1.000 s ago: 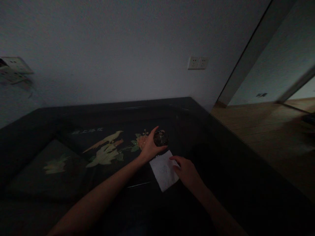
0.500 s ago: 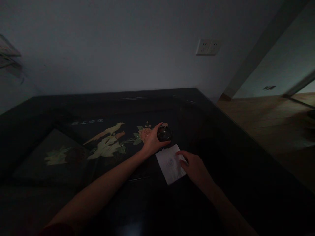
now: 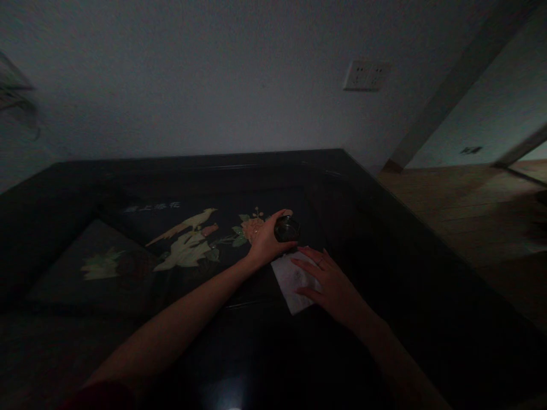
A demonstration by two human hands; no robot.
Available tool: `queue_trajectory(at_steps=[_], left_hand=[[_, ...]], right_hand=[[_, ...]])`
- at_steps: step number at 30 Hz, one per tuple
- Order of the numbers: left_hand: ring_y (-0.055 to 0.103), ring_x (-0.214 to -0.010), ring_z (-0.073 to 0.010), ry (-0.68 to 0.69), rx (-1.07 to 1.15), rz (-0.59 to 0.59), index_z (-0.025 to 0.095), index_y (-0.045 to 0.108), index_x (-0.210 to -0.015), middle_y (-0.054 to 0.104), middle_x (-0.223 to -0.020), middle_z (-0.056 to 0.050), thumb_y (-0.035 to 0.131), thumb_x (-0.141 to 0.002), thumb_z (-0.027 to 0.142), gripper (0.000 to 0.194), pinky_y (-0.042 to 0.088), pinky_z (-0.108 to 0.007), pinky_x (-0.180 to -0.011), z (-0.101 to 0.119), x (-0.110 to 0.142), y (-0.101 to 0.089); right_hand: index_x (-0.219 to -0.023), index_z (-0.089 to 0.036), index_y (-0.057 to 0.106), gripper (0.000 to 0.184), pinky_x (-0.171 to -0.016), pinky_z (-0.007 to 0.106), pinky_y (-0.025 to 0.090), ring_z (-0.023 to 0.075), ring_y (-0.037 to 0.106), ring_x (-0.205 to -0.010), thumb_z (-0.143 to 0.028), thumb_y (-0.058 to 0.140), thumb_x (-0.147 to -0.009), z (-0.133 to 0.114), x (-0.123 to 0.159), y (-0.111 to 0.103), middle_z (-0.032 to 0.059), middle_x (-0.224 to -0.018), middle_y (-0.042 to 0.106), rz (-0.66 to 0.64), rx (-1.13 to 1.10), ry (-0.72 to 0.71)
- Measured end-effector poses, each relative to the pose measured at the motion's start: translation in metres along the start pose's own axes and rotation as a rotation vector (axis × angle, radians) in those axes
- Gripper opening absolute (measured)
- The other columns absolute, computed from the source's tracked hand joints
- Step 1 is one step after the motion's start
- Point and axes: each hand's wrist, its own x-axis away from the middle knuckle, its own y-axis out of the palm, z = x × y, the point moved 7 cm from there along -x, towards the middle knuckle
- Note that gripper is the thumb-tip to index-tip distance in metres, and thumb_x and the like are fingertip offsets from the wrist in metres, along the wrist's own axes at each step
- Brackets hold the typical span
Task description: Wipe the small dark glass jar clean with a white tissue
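My left hand (image 3: 265, 242) is curled round the left side of a small round dark glass dish (image 3: 287, 229), perhaps an ashtray, on the black tabletop (image 3: 256, 353). Thumb and forefinger press against its rim. Just in front of the dish lies a white paper tissue (image 3: 290, 285), flat on the table. My right hand (image 3: 327, 282) rests over the tissue's right part with its fingers spread, covering that side. A ring shows on one of its fingers. The light is dim, so the dish's inside is hard to make out.
A bird-and-flower picture (image 3: 183, 245) decorates the tabletop to the left. Behind the table is a pale wall with a double socket (image 3: 367, 76). Wooden floor (image 3: 453, 210) shows beyond the right edge. A blurred object (image 3: 15, 94) is at the far left.
My right hand has moved left over the tissue, and its fingers have gone from bent at the tissue's edge to spread across it. My left hand stays on the dish.
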Motion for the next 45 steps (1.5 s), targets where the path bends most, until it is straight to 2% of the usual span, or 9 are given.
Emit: queue_trajectory(at_steps=[4, 8, 19, 26, 31, 35, 39, 42, 45], left_hand=[[0.055, -0.115, -0.0266, -0.007, 0.002, -0.014, 0.019, 0.039, -0.135, 0.058, -0.125, -0.010, 0.082, -0.062, 0.027, 0.085, 0.044, -0.041, -0.098, 0.002, 0.000, 0.001], [0.054, -0.117, -0.0263, 0.002, -0.011, -0.022, 0.017, 0.038, -0.135, 0.058, -0.125, -0.011, 0.081, -0.063, 0.025, 0.085, 0.043, -0.040, -0.099, 0.003, 0.000, 0.000], [0.046, -0.126, -0.0284, 0.017, -0.056, -0.029, 0.018, 0.033, -0.138, 0.050, -0.134, -0.014, 0.080, -0.065, 0.026, 0.087, 0.037, -0.045, -0.104, -0.002, 0.001, 0.006], [0.040, -0.131, -0.0280, 0.120, -0.070, -0.037, 0.017, 0.028, -0.140, 0.042, -0.140, -0.017, 0.078, -0.067, 0.028, 0.089, 0.033, -0.046, -0.108, 0.000, 0.003, 0.008], [0.029, -0.137, -0.0296, 0.141, -0.072, -0.020, 0.013, 0.031, -0.138, 0.036, -0.143, -0.020, 0.076, -0.069, 0.030, 0.083, 0.026, -0.047, -0.112, 0.010, 0.008, 0.002], [0.032, -0.135, -0.0257, 0.166, -0.050, 0.028, 0.011, 0.038, -0.133, 0.040, -0.139, -0.019, 0.064, -0.080, 0.023, 0.059, 0.027, -0.043, -0.112, 0.035, 0.009, -0.015], [0.051, -0.119, -0.0201, 0.230, -0.025, 0.005, 0.017, 0.052, -0.119, 0.057, -0.124, -0.010, 0.056, -0.085, 0.017, 0.034, 0.038, -0.038, -0.104, 0.083, 0.018, -0.043], [0.062, -0.097, -0.0191, 0.336, 0.024, -0.242, 0.017, 0.062, -0.100, 0.066, -0.102, -0.006, 0.053, -0.086, 0.015, 0.017, 0.048, -0.034, -0.090, 0.134, 0.050, -0.055], [0.064, -0.090, -0.0180, 0.435, 0.152, -0.598, 0.024, 0.066, -0.095, 0.069, -0.096, -0.002, 0.054, -0.087, 0.019, 0.015, 0.051, -0.030, -0.082, 0.184, 0.113, -0.054]], right_hand=[[-0.144, -0.029, 0.034, 0.079, -0.112, 0.060, 0.016, 0.0309, 0.015, -0.143, -0.045, 0.070, -0.075, 0.003, 0.003, 0.023, 0.0088, -0.155, 0.024, -0.211, 0.049, 0.023], [-0.146, -0.029, 0.029, 0.079, -0.113, 0.060, 0.011, 0.0306, 0.008, -0.144, -0.050, 0.064, -0.079, 0.003, 0.006, 0.031, 0.0085, -0.157, 0.016, -0.268, 0.137, 0.062], [-0.148, -0.026, 0.024, 0.074, -0.108, 0.067, 0.009, 0.0351, 0.006, -0.143, -0.060, 0.047, -0.086, -0.007, 0.006, 0.045, 0.0135, -0.156, 0.014, -0.130, 0.255, 0.106], [-0.146, -0.028, 0.028, 0.071, -0.105, 0.071, 0.009, 0.0382, 0.008, -0.143, -0.062, 0.044, -0.087, -0.015, 0.005, 0.039, 0.0113, -0.156, 0.016, -0.094, 0.235, 0.095], [-0.143, -0.021, 0.036, 0.067, -0.106, 0.069, 0.014, 0.0384, 0.018, -0.141, -0.061, 0.039, -0.090, -0.021, 0.005, 0.030, 0.0139, -0.154, 0.024, -0.027, 0.222, 0.095], [-0.134, -0.019, 0.049, 0.055, -0.106, 0.066, 0.020, 0.0352, 0.029, -0.138, -0.053, 0.044, -0.091, -0.029, 0.008, 0.020, 0.0152, -0.147, 0.039, 0.097, 0.185, 0.071], [-0.121, -0.017, 0.060, 0.034, -0.107, 0.054, 0.031, 0.0291, 0.041, -0.131, -0.033, 0.049, -0.093, -0.055, 0.013, 0.014, 0.0148, -0.139, 0.050, 0.170, 0.049, -0.073], [-0.114, -0.018, 0.063, 0.027, -0.102, 0.049, 0.041, 0.0263, 0.051, -0.123, -0.025, 0.054, -0.089, -0.080, 0.017, 0.017, 0.0133, -0.129, 0.057, 0.171, -0.077, -0.172], [-0.106, -0.017, 0.068, 0.024, -0.094, 0.043, 0.049, 0.0242, 0.058, -0.114, -0.022, 0.053, -0.089, -0.105, 0.019, 0.029, 0.0099, -0.112, 0.066, 0.114, -0.120, -0.248]])
